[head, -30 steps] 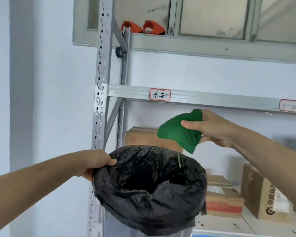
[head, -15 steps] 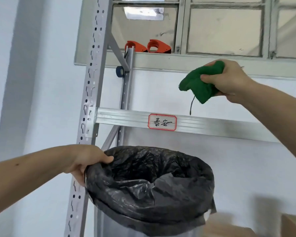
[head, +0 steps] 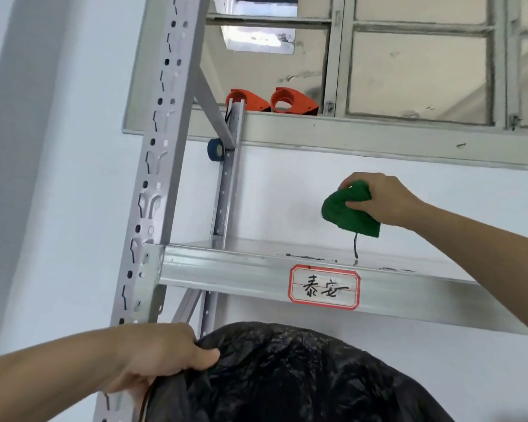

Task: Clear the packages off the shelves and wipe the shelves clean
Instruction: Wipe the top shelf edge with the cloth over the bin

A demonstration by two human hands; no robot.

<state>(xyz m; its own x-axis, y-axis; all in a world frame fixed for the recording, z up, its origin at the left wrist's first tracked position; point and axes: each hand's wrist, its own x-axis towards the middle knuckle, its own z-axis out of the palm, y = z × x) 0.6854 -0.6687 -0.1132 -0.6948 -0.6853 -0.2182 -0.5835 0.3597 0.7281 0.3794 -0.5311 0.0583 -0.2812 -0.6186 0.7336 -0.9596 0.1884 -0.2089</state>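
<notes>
My right hand [head: 378, 202] grips a bunched green cloth [head: 345, 216] just above the grey metal shelf [head: 241, 264]. A dark thread hangs from the cloth down to the shelf surface. The shelf's front beam carries a red-bordered label [head: 324, 287] and shows dark smudges along its top edge. My left hand [head: 159, 357] holds the rim of a bin lined with a black plastic bag [head: 293, 379], below the shelf at the bottom of the view. No packages show on this shelf.
A perforated grey upright [head: 156, 166] stands on the left, with a second post [head: 227, 190] behind it. A blue tape roll [head: 215, 149] hangs on that post. Two orange tape dispensers [head: 272, 100] sit on the window ledge above. A white wall lies behind.
The view has tilted up and moved closer to the shelf. My right hand with the green cloth has come down from the window ledge to just above the shelf. My left hand keeps holding the bag rim.
</notes>
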